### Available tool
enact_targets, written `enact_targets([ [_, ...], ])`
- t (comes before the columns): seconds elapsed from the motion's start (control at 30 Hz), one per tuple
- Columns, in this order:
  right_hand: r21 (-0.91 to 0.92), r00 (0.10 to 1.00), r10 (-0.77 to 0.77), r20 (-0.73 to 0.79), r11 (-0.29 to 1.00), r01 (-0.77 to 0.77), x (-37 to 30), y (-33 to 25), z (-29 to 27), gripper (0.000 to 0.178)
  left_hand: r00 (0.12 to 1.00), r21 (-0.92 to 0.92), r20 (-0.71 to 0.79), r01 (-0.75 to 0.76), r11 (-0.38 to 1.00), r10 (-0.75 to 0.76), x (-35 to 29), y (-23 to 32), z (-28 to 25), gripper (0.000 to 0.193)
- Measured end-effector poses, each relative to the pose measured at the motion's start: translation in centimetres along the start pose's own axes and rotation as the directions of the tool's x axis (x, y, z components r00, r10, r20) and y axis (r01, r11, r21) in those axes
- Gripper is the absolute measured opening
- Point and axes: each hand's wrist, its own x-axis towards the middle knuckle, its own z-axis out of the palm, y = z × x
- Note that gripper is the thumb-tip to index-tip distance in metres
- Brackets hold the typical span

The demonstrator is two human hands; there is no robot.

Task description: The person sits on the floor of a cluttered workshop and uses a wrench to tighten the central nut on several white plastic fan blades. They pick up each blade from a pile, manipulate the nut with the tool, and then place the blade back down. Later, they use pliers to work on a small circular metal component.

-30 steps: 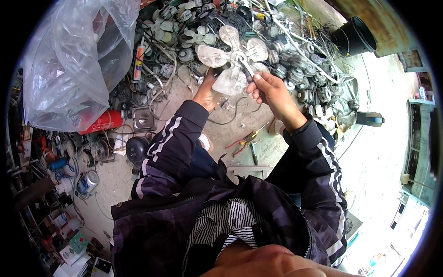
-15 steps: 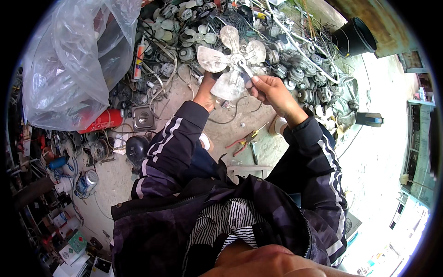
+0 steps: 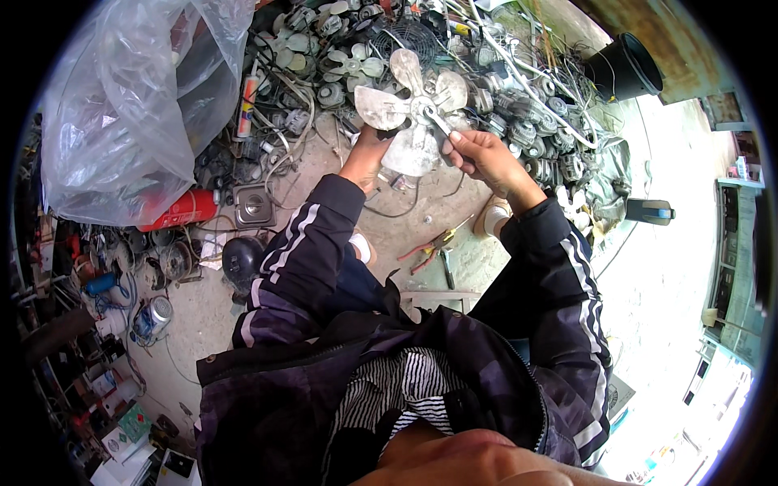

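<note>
A worn, whitish metal fan (image 3: 413,154) with several broad blades is held up in front of me over the floor. My left hand (image 3: 367,159) grips it from beneath on the left side, its fingertips hidden behind the blades. Between the fingers and thumb of my right hand (image 3: 492,164) is a wrench (image 3: 438,121), whose head sits at the fan's hub. On the floor below, between my feet, lie red-handled pliers (image 3: 427,253) and a dark-handled tool (image 3: 448,270).
A heap of small motors (image 3: 527,130), cables and smaller fan blades (image 3: 356,66) spreads beyond my hands. To the left are a big clear plastic bag (image 3: 121,121), a red cylinder (image 3: 188,208) and a metal lid (image 3: 254,206). A black bucket (image 3: 628,69) stands far right.
The fan has shifted slightly right and down, with both hands moving along. The wrench's head stays at the hub, and its handle now points a little further right.
</note>
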Motion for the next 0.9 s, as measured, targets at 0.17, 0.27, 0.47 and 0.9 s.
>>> enact_targets([
  [0.17, -0.022, 0.999, -0.027, 0.029, 0.999, 0.027, -0.3, -1.0, -0.7, 0.025, 0.979, -0.061, 0.201, 0.053, 0.997, -0.040, -0.3, 1.6, 0.3, 0.058],
  [0.27, -0.057, 0.999, -0.022, 0.025, 0.998, 0.024, -0.8, -1.6, -1.1, 0.025, 0.944, -0.185, 0.324, 0.133, 0.974, -0.067, -0.6, 2.9, 0.1, 0.058],
  [0.47, -0.101, 0.999, -0.029, -0.021, 0.995, 0.027, -0.8, -1.1, -0.8, 0.025, 0.969, -0.149, 0.241, 0.099, 0.984, -0.061, -1.2, 3.7, 1.9, 0.054],
  [0.9, -0.236, 0.998, -0.047, -0.041, 0.971, 0.036, -0.2, 0.4, 1.0, 0.028, 0.996, 0.115, -0.053, 0.071, 0.991, -0.065, -0.3, 1.3, 1.1, 0.042],
])
